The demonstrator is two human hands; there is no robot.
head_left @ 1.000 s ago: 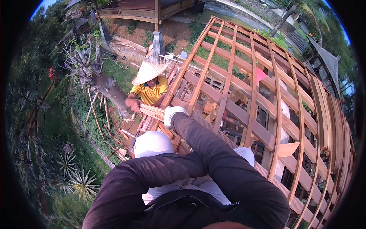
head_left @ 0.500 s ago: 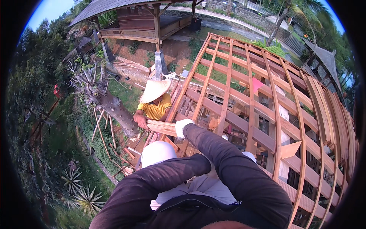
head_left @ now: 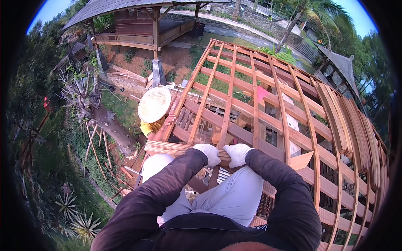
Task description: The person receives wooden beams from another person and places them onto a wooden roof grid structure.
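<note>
A bundle of thin wooden battens (head_left: 173, 148) lies crosswise in front of me, above my knees and over the roof frame. My left hand (head_left: 208, 154), in a white knit glove, is closed around it from above. Close beside, my right hand (head_left: 237, 154), gloved the same way, grips the bundle near its right end. The fingers' undersides are hidden. Past the bundle's left end is a person in a yellow shirt and a woven conical hat (head_left: 155, 104); one bare hand (head_left: 169, 120) of theirs rests near the frame's edge timber.
The open roof frame of crossed timbers (head_left: 251, 113) has wide gaps showing the ground below. Stacked battens (head_left: 335, 119) lie along its right side. A triangular wood piece (head_left: 301, 160) sits on the frame. A thick tree trunk (head_left: 113, 125) stands left, a pavilion (head_left: 138, 39) beyond.
The batten bundle has come toward me and to the right. My left hand has appeared and taken hold of it; my right hand has shifted right. The other person has let go of it.
</note>
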